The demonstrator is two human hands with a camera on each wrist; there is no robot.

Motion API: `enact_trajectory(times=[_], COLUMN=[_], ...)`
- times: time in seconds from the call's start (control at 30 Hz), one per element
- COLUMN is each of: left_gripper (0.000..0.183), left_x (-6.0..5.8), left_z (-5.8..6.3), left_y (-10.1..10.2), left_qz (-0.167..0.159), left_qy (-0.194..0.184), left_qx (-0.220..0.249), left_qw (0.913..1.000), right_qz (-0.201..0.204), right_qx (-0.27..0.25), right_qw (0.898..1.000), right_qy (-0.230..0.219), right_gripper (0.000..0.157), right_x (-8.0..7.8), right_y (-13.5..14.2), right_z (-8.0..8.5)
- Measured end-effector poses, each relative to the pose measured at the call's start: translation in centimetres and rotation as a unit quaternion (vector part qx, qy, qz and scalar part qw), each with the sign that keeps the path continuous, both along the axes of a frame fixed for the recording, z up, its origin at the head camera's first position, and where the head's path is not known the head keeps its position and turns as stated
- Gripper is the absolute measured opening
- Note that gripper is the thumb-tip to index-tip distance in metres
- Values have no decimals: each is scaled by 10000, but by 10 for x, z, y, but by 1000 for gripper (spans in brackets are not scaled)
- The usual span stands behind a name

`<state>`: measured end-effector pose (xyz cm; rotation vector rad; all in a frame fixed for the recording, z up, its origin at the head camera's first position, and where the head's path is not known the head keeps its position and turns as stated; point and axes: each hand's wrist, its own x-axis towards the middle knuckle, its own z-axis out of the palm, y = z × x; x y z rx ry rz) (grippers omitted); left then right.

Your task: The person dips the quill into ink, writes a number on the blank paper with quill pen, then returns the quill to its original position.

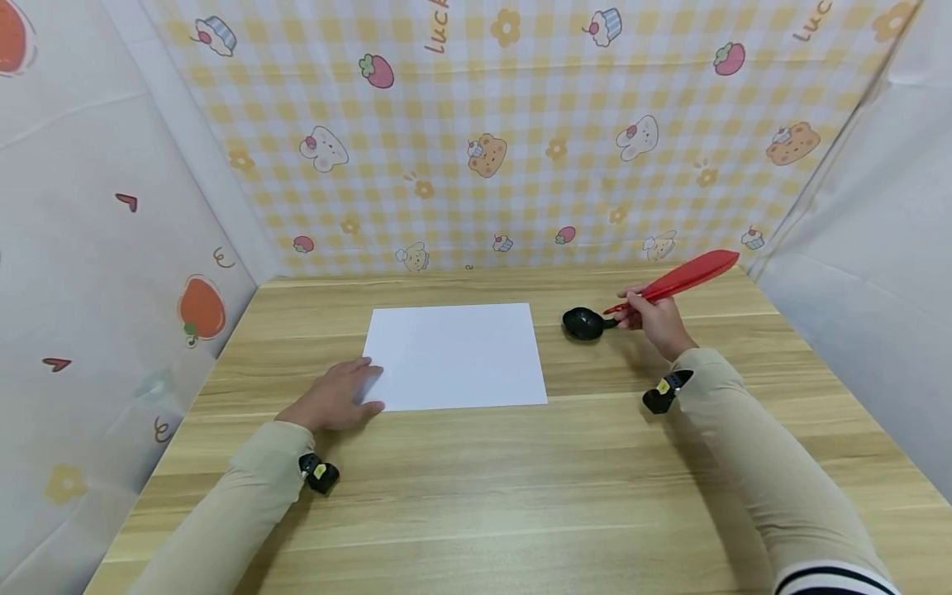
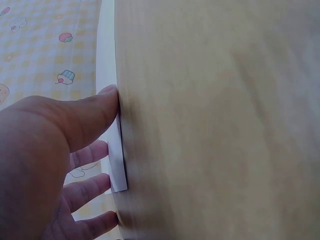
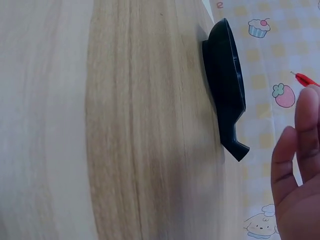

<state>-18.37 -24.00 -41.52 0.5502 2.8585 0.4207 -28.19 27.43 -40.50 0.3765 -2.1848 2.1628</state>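
A white sheet of paper (image 1: 455,355) lies flat on the table. My left hand (image 1: 338,395) rests at its lower left corner, fingers spread; in the left wrist view the thumb of the left hand (image 2: 55,120) touches the edge of the sheet (image 2: 106,55). On the right, my right hand (image 1: 654,321) pinches a red feather pen (image 1: 692,274), its tip slanting down to the left and its plume up to the right. Just below that tip stands a small black dish with a short handle (image 1: 583,324). In the right wrist view the dish (image 3: 224,70) sits apart from the right hand (image 3: 300,185), and only the pen's tip (image 3: 306,80) shows.
The wood-grain table (image 1: 476,496) meets a yellow checked cloth (image 1: 446,198) at the back. White cloth hangs at the left (image 1: 111,248) and a plain white sheet (image 1: 878,248) at the right. Each wrist carries a small black camera.
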Motion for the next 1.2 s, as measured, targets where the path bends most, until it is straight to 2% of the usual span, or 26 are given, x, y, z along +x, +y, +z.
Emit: enact_trajectory(times=[0.2, 0.37, 0.47, 0.63, 0.9, 1.2], left_gripper=[61, 61, 61, 61, 62, 62], left_x=[-1, -3, -3, -2, -1, 0], left_z=[-2, -3, -4, -3, -1, 0], left_y=[-1, -1, -2, -1, 1, 1], left_qz=[-8, -14, -22, -24, 65, 87], left_qy=[0, 0, 22, 36, -68, -82], left_qx=[-18, -23, -22, -29, -42, -24], left_qw=[10000, 10000, 10000, 10000, 9999, 9999], right_qz=[129, 20, -13, 30, 115, 188], right_qx=[189, 846, 1255, 1599, 2444, 2650], right_qw=[9989, 9955, 9914, 9856, 9684, 9612], right_qy=[-401, -417, -382, -542, -484, -742], right_gripper=[23, 24, 27, 37, 29, 29], right_x=[0, -1, -1, -3, -9, -13], right_y=[-1, -2, -4, -6, -9, -15], right_z=[0, 2, 3, 4, 5, 6])
